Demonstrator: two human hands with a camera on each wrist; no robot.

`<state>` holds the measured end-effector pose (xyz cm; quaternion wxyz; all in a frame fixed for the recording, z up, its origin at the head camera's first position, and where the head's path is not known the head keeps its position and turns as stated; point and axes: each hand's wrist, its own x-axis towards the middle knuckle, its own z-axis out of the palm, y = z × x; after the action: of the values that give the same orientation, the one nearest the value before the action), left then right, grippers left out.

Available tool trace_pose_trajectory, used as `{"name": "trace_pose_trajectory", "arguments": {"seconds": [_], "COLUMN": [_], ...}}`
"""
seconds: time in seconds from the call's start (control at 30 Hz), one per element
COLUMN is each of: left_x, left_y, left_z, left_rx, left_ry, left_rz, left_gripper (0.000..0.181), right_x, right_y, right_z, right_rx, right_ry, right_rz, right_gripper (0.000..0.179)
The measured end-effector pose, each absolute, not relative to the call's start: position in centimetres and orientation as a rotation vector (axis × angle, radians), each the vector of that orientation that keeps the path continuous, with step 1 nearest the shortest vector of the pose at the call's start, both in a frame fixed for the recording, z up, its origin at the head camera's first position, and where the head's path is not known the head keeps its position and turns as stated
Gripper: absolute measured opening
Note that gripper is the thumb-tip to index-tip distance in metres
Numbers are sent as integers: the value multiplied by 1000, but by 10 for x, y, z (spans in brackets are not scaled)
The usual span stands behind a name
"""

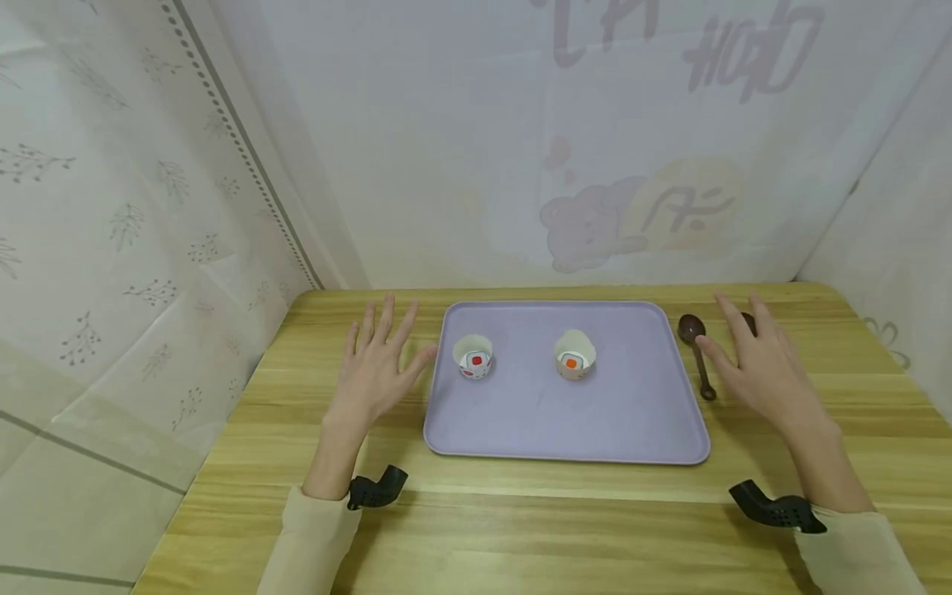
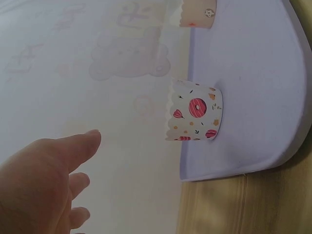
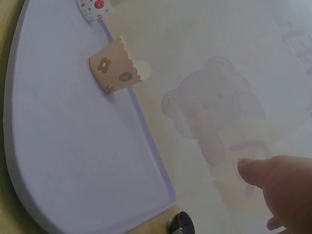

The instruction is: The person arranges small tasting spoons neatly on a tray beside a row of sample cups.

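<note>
A lilac tray [image 1: 565,430] lies on the wooden table with two small paper cups on it. The left cup [image 1: 473,356] is white with a donut print [image 2: 195,111]; something red shows inside it. The right cup [image 1: 574,355] is beige [image 3: 119,70] with something orange inside. My left hand [image 1: 377,364] hovers flat with spread fingers just left of the tray, holding nothing. My right hand [image 1: 759,364] hovers with straight fingers right of the tray, beside a brown spoon [image 1: 697,351] that lies along the tray's right edge. A second dark object is partly hidden behind the right hand.
Patterned cloth walls close in the table on the left, back and right. Bare wood [image 1: 521,529] stretches between the tray and the table's near edge. Black wrist mounts [image 1: 375,489] sit at both sleeves.
</note>
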<state>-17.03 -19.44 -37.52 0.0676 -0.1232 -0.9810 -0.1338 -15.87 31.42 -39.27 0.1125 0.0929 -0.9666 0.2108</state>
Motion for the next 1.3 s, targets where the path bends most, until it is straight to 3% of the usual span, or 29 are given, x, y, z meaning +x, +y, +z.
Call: {"name": "trace_pose_trajectory", "arguments": {"seconds": [0.9, 1.3], "left_x": [-176, -178], "left_y": [-200, -202], "left_z": [-384, -389], "left_rx": [-377, -450], "left_ry": [-3036, -3092], "left_rz": [-451, -457], "left_gripper": [79, 77], "right_x": [-164, -167], "right_y": [314, 317], "right_z": [-400, -409], "right_rx": [218, 280], "right_ry": [-2892, -2847], "right_rz": [645, 614], "right_gripper": [61, 49]}}
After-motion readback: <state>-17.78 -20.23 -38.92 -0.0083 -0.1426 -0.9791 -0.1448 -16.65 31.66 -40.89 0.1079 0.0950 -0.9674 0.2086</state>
